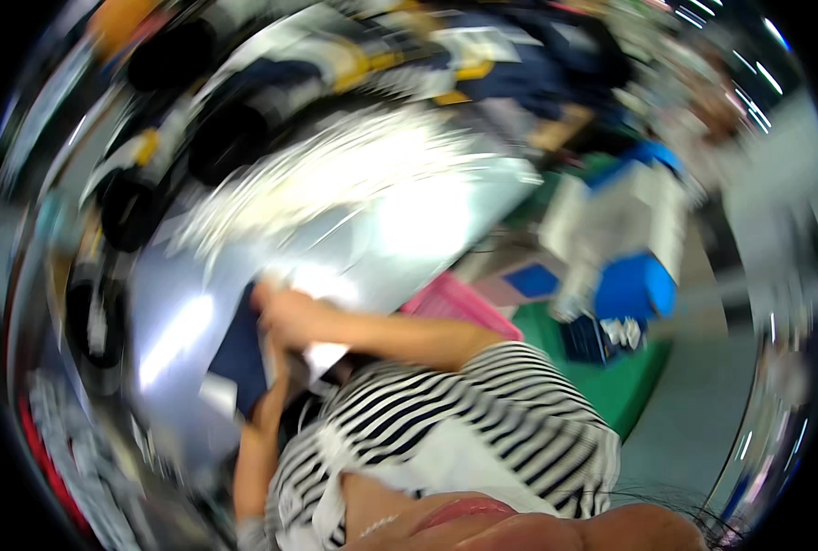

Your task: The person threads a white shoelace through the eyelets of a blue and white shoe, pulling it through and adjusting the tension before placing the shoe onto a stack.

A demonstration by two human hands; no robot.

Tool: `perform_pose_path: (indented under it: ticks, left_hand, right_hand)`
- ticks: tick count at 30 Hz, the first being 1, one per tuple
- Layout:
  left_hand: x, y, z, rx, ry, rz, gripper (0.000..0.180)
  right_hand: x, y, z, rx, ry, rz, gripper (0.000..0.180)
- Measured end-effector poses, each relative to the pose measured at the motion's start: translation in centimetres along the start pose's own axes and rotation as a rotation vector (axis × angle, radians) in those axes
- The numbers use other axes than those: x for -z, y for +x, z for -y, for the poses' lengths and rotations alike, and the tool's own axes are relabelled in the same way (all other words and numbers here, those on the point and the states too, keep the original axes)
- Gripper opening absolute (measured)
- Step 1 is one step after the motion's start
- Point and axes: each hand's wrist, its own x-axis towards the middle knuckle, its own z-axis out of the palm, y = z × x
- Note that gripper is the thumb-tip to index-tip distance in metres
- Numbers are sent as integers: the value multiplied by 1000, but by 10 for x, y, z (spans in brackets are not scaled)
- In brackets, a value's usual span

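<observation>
Spanning the centre of the blurred head view, a shiny grey metal work table (pixel 372 248) runs from lower left to upper right; strong white glare covers its middle, and motion blur hides fine detail everywhere.

Surface and room:
- A flat dark blue piece of fabric (pixel 240 354) lies on the near part of the table, by its lower left portion.
- A small white paper-like piece (pixel 322 354) sits just beside the fabric on its right.
- A row of dark round shapes (pixel 134 207) lines the far left side of the table; their kind cannot be told.
- A pink flat object (pixel 459 305) lies past the table's right edge, near a green floor area (pixel 625 386).
- A blue rounded container (pixel 637 286) stands on the right, well apart from the fabric.

Hands:
- The right hand (pixel 283 312) rests on the top edge of the fabric, fingers curled onto it; whether it clamps the cloth cannot be told.
- The left hand (pixel 271 390) lies along the fabric's lower right edge, touching it; its grip cannot be told either.
- Both forearms rise from a black-and-white striped shirt (pixel 464 422) at the lower middle.

Edges and open room:
- The table's right edge runs diagonally just beyond the right forearm.
- Bare grey surface lies left of the fabric and above it, toward the glare.
</observation>
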Motion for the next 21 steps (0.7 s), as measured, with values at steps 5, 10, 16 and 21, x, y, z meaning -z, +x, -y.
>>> perform_pose_path:
  ticks: [5,10,16,21]
  left_hand:
    - [-14,-42,61,652,-485,18,40]
    - [1,-41,73,743,-1099,-62,39]
    - [12,-25,57,814,-975,4,51]
    - [23,-50,90,673,-482,187,60]
  right_hand:
    - [-29,8,15,229,-151,-128,22]
    - [36,-25,23,143,-117,-111,20]
    - [18,-2,-18,139,282,-257,51]
    - [1,-4,-7,34,237,-289,53]
